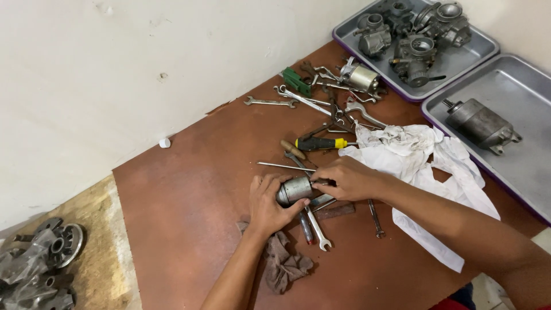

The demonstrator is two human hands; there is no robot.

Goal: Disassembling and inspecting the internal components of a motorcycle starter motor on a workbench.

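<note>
Both of your hands are on the small metal cylinder, and its long axis runs left to right, lying between your two palms just above the worktop. Your left hand cups the near, left end, fingers curled around the barrel and thumb pressed along its underside. Your right hand meets the far, right end, fingertips pressed together in a pinch at the cylinder's face; what they pinch there is too small to tell. Right under your fingers lies an open-ended spanner, a brown rag sits below your left wrist, and the white cloth spreads out beyond your right forearm.
</note>
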